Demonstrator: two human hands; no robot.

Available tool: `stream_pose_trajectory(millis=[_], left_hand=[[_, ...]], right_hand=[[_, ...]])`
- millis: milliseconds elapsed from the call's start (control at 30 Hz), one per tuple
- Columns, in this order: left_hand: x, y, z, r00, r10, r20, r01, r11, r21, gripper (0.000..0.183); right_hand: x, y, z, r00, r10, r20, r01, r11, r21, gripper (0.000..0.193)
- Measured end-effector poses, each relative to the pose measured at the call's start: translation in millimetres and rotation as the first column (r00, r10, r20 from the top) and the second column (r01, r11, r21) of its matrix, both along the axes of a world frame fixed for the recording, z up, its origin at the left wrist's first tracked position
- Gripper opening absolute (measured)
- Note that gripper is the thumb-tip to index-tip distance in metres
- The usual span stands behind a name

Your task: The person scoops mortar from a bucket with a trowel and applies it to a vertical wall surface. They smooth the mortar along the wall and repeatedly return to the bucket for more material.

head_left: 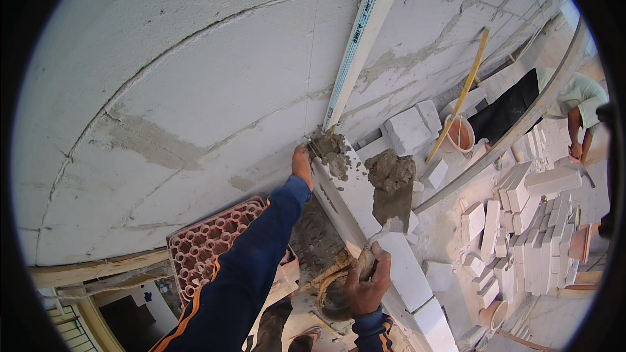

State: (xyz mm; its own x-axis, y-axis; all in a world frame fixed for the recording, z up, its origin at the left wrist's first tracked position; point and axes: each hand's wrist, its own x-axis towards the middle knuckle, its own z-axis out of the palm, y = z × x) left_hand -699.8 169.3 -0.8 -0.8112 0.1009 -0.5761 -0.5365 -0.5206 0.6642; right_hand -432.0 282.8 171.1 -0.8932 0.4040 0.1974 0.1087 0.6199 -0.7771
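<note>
In my right hand [368,280], the closed fingers grip a trowel [389,212], its broad blade lying over the white block course [352,205]. A lump of wet grey mortar [391,171] sits on the blade's far end. My left hand [301,166] reaches to the wall-side edge of the blocks, against a smear of mortar [334,154]; its fingers are mostly hidden. Just beyond, the foot of a white pipe [355,52] with blue print meets that mortar and the pipe runs up the wall. A thin line [309,72] hangs down the wall above my left hand.
A large white block wall [195,78] fills the far left. Below it lies a red crate [218,238]. Right of the course are a bucket [458,135], a yellow pole [466,94], a curved grey bar [508,143] and stacked blocks [538,241]. Another person [577,101] bends at far right.
</note>
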Motion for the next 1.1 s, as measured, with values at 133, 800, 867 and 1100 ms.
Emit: stream_pose_trajectory(millis=[133,800,867,1100], left_hand=[[-7,6,13,0.996,0.085,0.039,-0.085,0.996,-0.001,0.063],[7,8,-16,0.989,0.093,-0.117,-0.099,0.994,-0.043,0.068],[8,9,-16,0.988,0.091,-0.125,-0.098,0.994,-0.049,0.069],[11,8,-14,0.992,0.071,-0.106,-0.088,0.983,-0.163,0.071]], right_hand=[[-81,-25,-8,0.993,0.026,0.114,-0.036,0.996,0.081,0.049],[-116,11,20,0.911,0.171,0.375,0.179,0.656,-0.733,0.035],[-124,7,10,0.889,0.181,0.420,0.235,0.605,-0.760,0.035],[-94,18,9,0.823,0.172,0.542,0.320,0.647,-0.691,0.035]])
